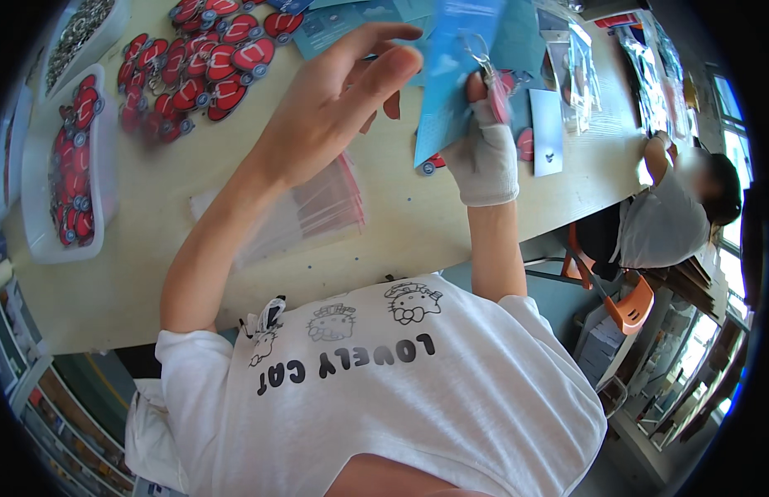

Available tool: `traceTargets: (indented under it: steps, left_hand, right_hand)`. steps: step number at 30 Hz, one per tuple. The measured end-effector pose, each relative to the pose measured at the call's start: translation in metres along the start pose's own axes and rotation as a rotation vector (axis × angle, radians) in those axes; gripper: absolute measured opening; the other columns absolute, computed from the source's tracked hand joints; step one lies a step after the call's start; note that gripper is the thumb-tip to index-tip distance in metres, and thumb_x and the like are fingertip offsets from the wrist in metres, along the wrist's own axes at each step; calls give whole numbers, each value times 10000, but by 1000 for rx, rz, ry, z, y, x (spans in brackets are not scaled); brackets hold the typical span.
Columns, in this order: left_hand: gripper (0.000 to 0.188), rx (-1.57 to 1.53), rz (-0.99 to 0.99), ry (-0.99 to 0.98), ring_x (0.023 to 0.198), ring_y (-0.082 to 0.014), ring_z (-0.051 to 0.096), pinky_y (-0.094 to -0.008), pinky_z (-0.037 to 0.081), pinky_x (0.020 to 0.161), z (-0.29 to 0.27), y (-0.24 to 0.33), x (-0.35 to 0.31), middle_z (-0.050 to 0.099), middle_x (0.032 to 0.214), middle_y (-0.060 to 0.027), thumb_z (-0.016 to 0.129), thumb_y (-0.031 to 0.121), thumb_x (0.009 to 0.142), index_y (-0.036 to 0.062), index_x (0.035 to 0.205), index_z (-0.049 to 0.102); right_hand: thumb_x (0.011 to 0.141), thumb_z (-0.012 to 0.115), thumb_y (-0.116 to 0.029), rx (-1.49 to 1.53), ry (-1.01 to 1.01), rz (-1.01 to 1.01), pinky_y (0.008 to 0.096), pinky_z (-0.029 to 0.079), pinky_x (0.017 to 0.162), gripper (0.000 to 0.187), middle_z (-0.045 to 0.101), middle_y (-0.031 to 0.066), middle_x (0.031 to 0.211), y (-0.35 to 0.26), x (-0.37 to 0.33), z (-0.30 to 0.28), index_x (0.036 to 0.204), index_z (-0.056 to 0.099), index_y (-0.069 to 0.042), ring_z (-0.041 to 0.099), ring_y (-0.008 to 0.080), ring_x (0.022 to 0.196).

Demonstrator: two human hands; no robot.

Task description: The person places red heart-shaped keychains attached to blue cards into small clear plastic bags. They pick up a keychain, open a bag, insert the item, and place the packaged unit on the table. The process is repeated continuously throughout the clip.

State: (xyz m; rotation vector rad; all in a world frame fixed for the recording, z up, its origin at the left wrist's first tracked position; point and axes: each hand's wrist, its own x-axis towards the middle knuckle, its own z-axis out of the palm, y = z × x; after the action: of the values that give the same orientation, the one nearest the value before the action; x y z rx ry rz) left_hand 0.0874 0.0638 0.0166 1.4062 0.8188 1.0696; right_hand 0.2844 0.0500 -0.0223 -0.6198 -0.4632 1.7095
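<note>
My left hand (339,99) is bare and hovers over the table, thumb and fingers apart with nothing in them. Close to its fingertips stands a tall blue card (451,91), tilted upward. My right hand (488,157), in a white fingerless glove, grips this card near its edge. The same hand also holds a flip-flop keychain (500,98), red-pink, with its metal ring (476,51) sticking up in front of the card. Part of another red flip-flop charm (432,165) shows under the card's lower end.
Several red flip-flop keychains (210,62) lie heaped at the far left. A white bin (38,224) holds more, and another bin (111,29) holds metal rings. Clear plastic bags (306,211) lie before me. A pale card (546,132) lies rightward. A co-worker (670,215) sits at right.
</note>
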Motion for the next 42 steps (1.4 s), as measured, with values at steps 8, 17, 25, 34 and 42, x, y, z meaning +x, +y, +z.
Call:
traceTargets:
  steps: [8,17,25,34,42]
  left_hand:
    - [303,-35,-106,247,826,-48,578,-218,452,764,-18,-27,-14,666,908,-14,630,276,914,-1,1034,657]
    - [342,38,-61,395,741,-59,581,-226,458,691,-22,-6,-34,656,797,4,614,318,921,-16,976,658]
    - [267,-196,158,603,929,-48,553,-235,449,814,-25,-39,-51,632,1040,-15,585,206,946,13,1129,607]
    - [551,1237,33,215,896,-271,542,-394,410,811,-80,-45,-86,595,894,-91,779,399,689,33,1046,575]
    - [437,1216,-5,172,878,-284,537,-426,412,771,-69,-32,-92,588,934,-83,785,273,694,50,982,543]
  right_hand:
    - [860,568,-109,-660,42,24,266,436,900,397,594,63,1145,28,-11,20,1236,514,6,555,121,1037]
    - [870,632,-163,-523,104,70,218,425,798,277,629,-7,928,24,-3,19,1083,590,8,557,58,872]
    - [863,649,-133,-566,173,-60,202,450,704,240,641,23,882,58,-21,42,1013,597,47,566,63,780]
    - [867,641,-56,-690,276,-232,181,445,674,240,667,35,909,28,-6,9,1094,592,5,566,44,762]
    - [865,627,-45,-921,232,-395,201,469,769,231,680,66,963,15,-6,-4,1085,592,16,614,75,866]
